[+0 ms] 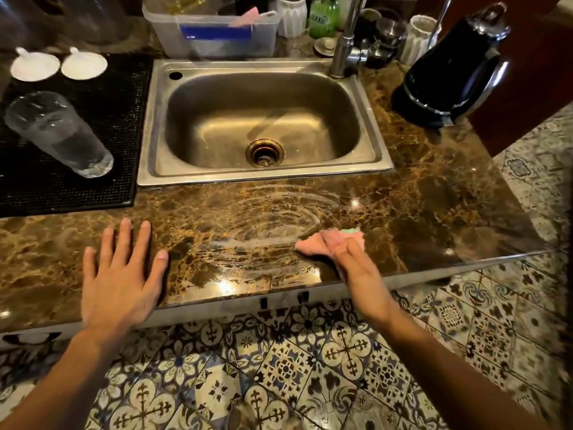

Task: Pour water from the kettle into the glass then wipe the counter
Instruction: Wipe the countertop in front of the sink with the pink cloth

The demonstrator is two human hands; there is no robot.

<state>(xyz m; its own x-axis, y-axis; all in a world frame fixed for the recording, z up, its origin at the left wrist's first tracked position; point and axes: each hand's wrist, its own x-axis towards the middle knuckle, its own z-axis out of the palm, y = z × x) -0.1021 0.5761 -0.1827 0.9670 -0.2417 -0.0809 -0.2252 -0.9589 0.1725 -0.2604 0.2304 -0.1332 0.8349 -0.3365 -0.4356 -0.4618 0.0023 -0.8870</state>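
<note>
Right hand (350, 259) grips a cloth (313, 246), wiping the counter (434, 212); left hand (121, 271) lies open, flat. Next: sweep the wet streaks leftward.

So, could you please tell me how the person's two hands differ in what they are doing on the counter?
The left hand lies flat and open with fingers spread, holding nothing; the right hand is closed on a pink cloth. The left hand rests on dry-looking counter, while the right hand sits at the edge of swirled wet streaks. Both rest on the counter's front strip, before the sink.
</note>
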